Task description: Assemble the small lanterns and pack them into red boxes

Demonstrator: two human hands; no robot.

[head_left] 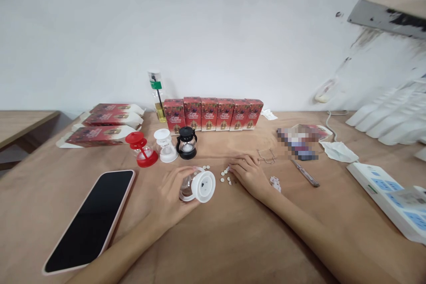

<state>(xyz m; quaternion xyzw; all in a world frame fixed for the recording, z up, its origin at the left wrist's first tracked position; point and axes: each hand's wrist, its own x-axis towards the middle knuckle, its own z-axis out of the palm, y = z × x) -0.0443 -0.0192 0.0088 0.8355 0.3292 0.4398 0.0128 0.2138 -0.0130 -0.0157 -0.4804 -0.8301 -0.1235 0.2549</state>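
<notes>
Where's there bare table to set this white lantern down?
The widest bare patch of table lies on the near side, between left forearm and right forearm. A smaller one lies before the red boxes, right of the black lantern. It is crowded around the right hand, with small white discs, white tabs and a slim tool.

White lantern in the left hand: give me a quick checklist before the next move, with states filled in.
1. Left hand has a hold on the white lantern: ok, fingers wrapped around its clear body.
2. Lantern's white end exposed: ok, it is tipped with that end uncovered and a dark spot showing.
3. Right hand at the small white discs: ok, fingertips beside them.
4. A disc pinched in the right fingers: cannot tell.
5. Utility knife away from both hands: ok, it lies right of the right hand.
6. Phone free of the left forearm: cannot tell, they overlap in view.
</notes>
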